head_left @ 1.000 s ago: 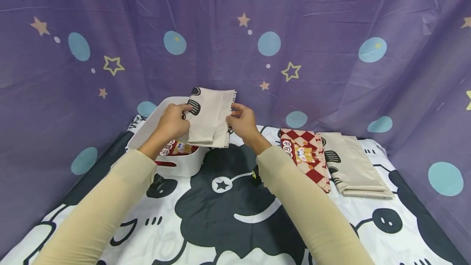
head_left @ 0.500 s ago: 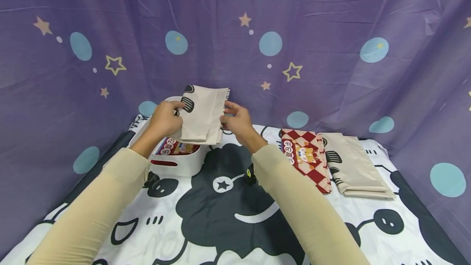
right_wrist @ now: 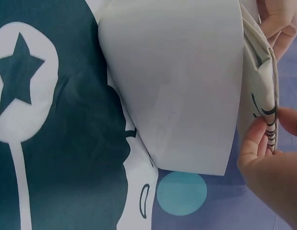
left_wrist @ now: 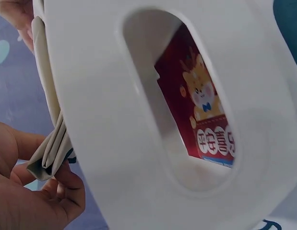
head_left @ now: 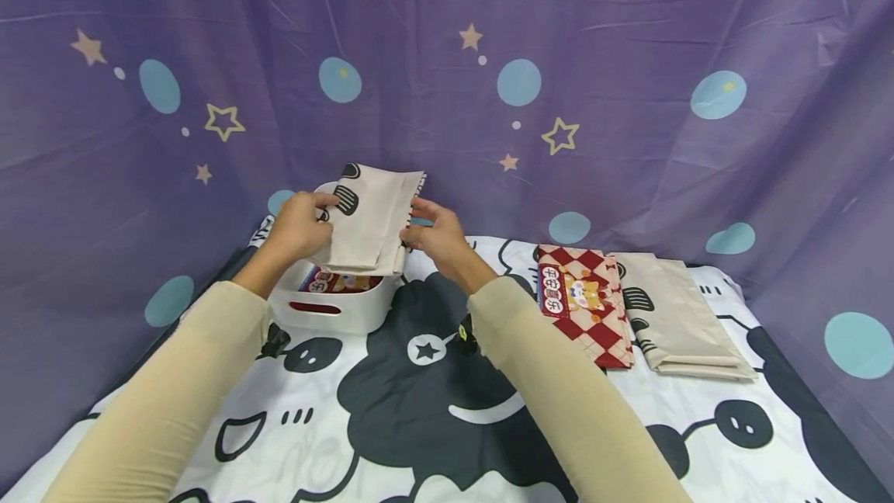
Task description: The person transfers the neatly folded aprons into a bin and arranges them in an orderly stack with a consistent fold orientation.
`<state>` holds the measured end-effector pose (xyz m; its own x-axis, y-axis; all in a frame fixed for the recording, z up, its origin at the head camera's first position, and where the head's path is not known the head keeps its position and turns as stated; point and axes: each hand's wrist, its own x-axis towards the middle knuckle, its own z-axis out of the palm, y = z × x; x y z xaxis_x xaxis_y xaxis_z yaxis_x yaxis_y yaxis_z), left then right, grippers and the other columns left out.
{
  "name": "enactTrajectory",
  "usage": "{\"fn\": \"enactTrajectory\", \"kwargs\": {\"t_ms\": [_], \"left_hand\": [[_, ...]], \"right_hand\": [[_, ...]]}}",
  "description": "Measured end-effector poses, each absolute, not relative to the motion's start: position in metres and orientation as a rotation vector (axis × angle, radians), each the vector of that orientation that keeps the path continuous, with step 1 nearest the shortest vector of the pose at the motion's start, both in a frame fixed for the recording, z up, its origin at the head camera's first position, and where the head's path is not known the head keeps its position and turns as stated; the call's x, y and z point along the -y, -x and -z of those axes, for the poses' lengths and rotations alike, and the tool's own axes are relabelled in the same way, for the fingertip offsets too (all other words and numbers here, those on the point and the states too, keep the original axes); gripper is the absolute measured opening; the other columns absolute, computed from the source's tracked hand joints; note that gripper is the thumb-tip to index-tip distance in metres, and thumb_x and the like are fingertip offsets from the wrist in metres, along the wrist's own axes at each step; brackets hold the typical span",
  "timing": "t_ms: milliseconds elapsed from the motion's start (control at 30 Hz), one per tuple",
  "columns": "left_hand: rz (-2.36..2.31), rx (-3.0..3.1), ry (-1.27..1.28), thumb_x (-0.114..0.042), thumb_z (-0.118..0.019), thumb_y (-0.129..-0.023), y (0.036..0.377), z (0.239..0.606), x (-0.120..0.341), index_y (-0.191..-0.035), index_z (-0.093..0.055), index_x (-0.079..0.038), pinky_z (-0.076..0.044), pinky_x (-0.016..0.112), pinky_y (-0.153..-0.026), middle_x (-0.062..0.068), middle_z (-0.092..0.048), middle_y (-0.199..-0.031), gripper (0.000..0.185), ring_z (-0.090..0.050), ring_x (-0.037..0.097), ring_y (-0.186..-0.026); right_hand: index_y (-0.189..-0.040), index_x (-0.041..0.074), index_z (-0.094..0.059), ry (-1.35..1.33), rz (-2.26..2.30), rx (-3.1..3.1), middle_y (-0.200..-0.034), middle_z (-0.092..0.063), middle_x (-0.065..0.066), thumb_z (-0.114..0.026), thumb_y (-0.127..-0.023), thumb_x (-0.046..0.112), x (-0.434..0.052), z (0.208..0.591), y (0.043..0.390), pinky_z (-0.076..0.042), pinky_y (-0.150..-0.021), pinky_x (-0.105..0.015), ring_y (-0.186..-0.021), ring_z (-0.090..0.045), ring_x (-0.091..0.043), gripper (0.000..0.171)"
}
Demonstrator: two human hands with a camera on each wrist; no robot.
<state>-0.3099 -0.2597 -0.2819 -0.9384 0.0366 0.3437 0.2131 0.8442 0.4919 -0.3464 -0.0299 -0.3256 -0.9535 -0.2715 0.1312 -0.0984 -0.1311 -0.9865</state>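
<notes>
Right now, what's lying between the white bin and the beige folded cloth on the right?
In the head view, a red checkered folded cloth lies between the white bin and the beige cloth.

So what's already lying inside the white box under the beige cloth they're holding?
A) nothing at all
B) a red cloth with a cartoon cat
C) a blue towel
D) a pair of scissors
B: through the white box handle slot, a red cloth with a cartoon cat shows inside.
</notes>
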Motion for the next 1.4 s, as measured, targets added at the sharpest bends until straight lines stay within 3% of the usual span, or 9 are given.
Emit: {"fn": "enactTrajectory", "kwargs": {"t_ms": [233, 400, 467, 667, 833, 900, 1200, 1267, 1400], "left_hand": [[0.777, 2.684, 0.180, 0.006, -0.051, -0.076, 0.310, 0.285, 0.270, -0.131, -0.065, 0.006, -0.040, 0.036, -0.068, 0.025, -0.068, -0.119, 0.057, -0.051, 0.029, -0.077], [0.775, 2.674, 0.165, 0.006, -0.054, -0.078, 0.311, 0.289, 0.278, -0.129, -0.066, 0.006, -0.032, 0.033, -0.054, 0.012, -0.062, -0.072, 0.053, -0.031, 0.016, -0.051], [0.763, 2.673, 0.165, 0.005, -0.055, -0.079, 0.311, 0.290, 0.280, -0.129, -0.067, 0.005, -0.032, 0.033, -0.053, 0.008, -0.059, -0.067, 0.052, -0.029, 0.014, -0.050], [0.741, 2.686, 0.166, 0.003, -0.056, -0.081, 0.312, 0.293, 0.285, -0.131, -0.066, 0.004, -0.038, 0.037, -0.065, 0.018, -0.071, -0.094, 0.051, -0.037, 0.021, -0.056], [0.738, 2.696, 0.157, 0.002, -0.057, -0.082, 0.309, 0.295, 0.287, -0.132, -0.065, 0.003, -0.043, 0.044, -0.078, 0.022, -0.070, -0.105, 0.051, -0.051, 0.032, -0.079], [0.740, 2.703, 0.147, 0.002, -0.057, -0.082, 0.308, 0.295, 0.287, -0.132, -0.065, 0.002, -0.044, 0.045, -0.079, 0.021, -0.071, -0.105, 0.051, -0.053, 0.032, -0.082], [0.757, 2.704, 0.124, 0.000, -0.058, -0.085, 0.308, 0.300, 0.290, -0.134, -0.065, 0.001, -0.045, 0.044, -0.077, 0.017, -0.070, -0.083, 0.050, -0.037, 0.018, -0.053], [0.762, 2.701, 0.125, 0.000, -0.058, -0.085, 0.308, 0.301, 0.291, -0.134, -0.065, 0.001, -0.045, 0.044, -0.077, 0.016, -0.067, -0.076, 0.050, -0.038, 0.019, -0.054], [0.730, 2.685, 0.162, 0.000, -0.058, -0.083, 0.309, 0.304, 0.293, -0.133, -0.064, 0.004, -0.046, 0.049, -0.075, 0.023, -0.068, -0.090, 0.051, -0.054, 0.034, -0.070]], "right_hand": [[-0.152, 0.000, -0.045, 0.466, 2.180, -2.026, -0.148, -0.051, -0.019, -0.069, -0.083, -0.020, 0.040, 0.325, 0.341, -0.055, -0.090, -0.033, -0.120, -0.056, -0.028, 0.076], [-0.153, 0.000, -0.043, 0.479, 2.107, -2.085, -0.149, -0.049, -0.018, -0.071, -0.085, -0.016, 0.044, 0.325, 0.338, -0.055, -0.093, -0.034, -0.124, -0.055, -0.028, 0.076], [-0.154, 0.001, -0.042, 0.486, 2.082, -2.096, -0.150, -0.048, -0.017, -0.071, -0.085, -0.014, 0.046, 0.325, 0.338, -0.055, -0.093, -0.034, -0.125, -0.055, -0.028, 0.076], [-0.154, 0.000, -0.042, 0.468, 2.047, -2.120, -0.151, -0.047, -0.017, -0.072, -0.085, -0.013, 0.051, 0.326, 0.338, -0.054, -0.095, -0.034, -0.125, -0.056, -0.027, 0.076], [-0.153, 0.000, -0.042, 0.450, 2.022, -2.144, -0.151, -0.048, -0.017, -0.072, -0.085, -0.011, 0.054, 0.325, 0.337, -0.051, -0.102, -0.037, -0.129, -0.055, -0.029, 0.075], [-0.153, -0.001, -0.043, 0.444, 2.013, -2.152, -0.150, -0.048, -0.018, -0.072, -0.085, -0.012, 0.055, 0.326, 0.337, -0.050, -0.103, -0.037, -0.131, -0.055, -0.030, 0.075], [-0.151, -0.002, -0.045, 0.431, 2.006, -2.187, -0.146, -0.052, -0.019, -0.073, -0.082, -0.014, 0.058, 0.327, 0.335, -0.052, -0.098, -0.034, -0.122, -0.058, -0.029, 0.075], [-0.151, -0.002, -0.045, 0.426, 2.016, -2.184, -0.146, -0.053, -0.019, -0.073, -0.082, -0.014, 0.058, 0.327, 0.336, -0.053, -0.097, -0.034, -0.122, -0.059, -0.030, 0.076], [-0.151, 0.000, -0.046, 0.407, 2.020, -2.216, -0.146, -0.052, -0.019, -0.073, -0.082, -0.014, 0.058, 0.327, 0.336, -0.052, -0.099, -0.036, -0.129, -0.056, -0.033, 0.076]]}}
